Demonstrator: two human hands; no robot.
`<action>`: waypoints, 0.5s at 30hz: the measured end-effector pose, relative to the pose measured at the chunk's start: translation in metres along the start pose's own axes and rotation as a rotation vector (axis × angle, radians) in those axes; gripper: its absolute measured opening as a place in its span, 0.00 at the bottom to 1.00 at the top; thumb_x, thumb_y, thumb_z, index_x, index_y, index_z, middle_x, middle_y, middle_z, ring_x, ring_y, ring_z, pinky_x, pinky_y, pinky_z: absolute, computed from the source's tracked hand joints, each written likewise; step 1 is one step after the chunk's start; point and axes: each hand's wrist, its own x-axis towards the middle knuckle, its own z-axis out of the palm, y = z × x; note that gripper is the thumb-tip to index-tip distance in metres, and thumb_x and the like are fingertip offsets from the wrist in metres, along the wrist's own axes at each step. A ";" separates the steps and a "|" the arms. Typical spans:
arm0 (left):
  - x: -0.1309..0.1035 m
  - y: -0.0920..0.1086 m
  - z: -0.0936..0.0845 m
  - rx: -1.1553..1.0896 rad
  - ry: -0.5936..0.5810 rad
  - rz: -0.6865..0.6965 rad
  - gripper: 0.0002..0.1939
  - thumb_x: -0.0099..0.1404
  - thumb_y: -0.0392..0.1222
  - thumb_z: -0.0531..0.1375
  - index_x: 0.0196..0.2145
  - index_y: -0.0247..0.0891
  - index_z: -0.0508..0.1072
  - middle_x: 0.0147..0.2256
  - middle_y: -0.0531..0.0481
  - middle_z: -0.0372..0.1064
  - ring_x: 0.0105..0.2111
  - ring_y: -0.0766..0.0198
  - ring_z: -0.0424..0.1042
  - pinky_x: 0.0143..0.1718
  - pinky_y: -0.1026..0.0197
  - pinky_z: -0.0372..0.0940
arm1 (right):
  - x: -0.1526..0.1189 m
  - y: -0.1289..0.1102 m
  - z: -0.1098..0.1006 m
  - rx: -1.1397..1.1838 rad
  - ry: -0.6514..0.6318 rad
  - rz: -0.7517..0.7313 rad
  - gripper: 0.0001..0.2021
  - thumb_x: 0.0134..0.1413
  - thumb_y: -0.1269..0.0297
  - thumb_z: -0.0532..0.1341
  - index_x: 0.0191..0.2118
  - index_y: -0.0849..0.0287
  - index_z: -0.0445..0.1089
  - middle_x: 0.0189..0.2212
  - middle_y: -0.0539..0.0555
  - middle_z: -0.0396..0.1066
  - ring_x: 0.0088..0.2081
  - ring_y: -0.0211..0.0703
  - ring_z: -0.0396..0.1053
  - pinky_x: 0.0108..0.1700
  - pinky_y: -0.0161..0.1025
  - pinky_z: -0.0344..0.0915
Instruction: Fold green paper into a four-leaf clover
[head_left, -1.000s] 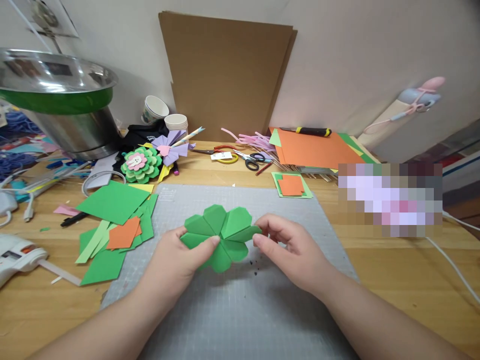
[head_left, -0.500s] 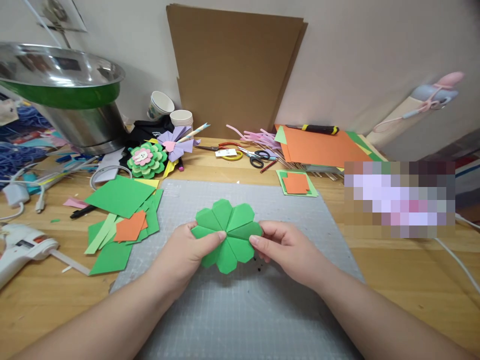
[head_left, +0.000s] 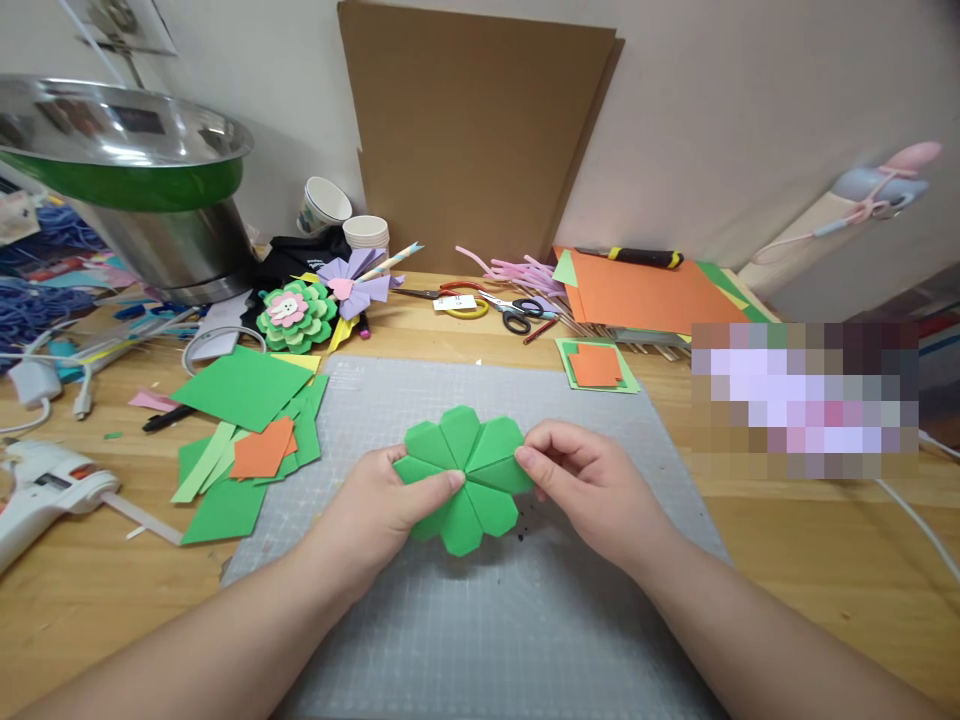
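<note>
A green paper flower point(head_left: 480, 445) with several creased, rounded petals is held just above the grey cutting mat point(head_left: 480, 640). My left hand point(head_left: 397, 495) grips it from the left, thumb lying on top near the centre and the other fingers mostly hidden beneath. On the right side, my right hand point(head_left: 589, 480) pinches the edge of one petal between thumb and curled fingers. The creases run from the flower's middle out to the gaps between petals.
Green paper pieces point(head_left: 244, 390) and an orange scrap point(head_left: 262, 450) lie left of the mat, near a glue gun point(head_left: 56, 490). Behind are a layered paper flower point(head_left: 296, 315), scissors point(head_left: 517, 312) and orange sheets point(head_left: 652, 290). Small paper squares point(head_left: 596, 365) rest on the mat's far right corner.
Both hands and the green flower have shifted slightly right in the picture. My right hand's grip has moved a little up along the petal edge.
</note>
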 end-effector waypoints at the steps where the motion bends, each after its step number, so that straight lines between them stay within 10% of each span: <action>1: 0.000 0.000 0.000 -0.009 -0.007 -0.003 0.10 0.56 0.44 0.65 0.35 0.35 0.76 0.34 0.47 0.78 0.32 0.59 0.75 0.35 0.62 0.67 | 0.000 0.000 0.000 0.012 -0.010 0.007 0.12 0.58 0.59 0.58 0.26 0.58 0.63 0.23 0.47 0.57 0.26 0.36 0.56 0.28 0.34 0.57; 15: -0.001 -0.001 0.000 0.141 0.021 0.002 0.11 0.56 0.44 0.65 0.35 0.36 0.76 0.35 0.47 0.78 0.34 0.57 0.75 0.36 0.60 0.68 | -0.001 -0.005 0.004 0.177 0.055 0.127 0.10 0.54 0.57 0.61 0.32 0.59 0.70 0.25 0.48 0.66 0.25 0.34 0.63 0.27 0.31 0.64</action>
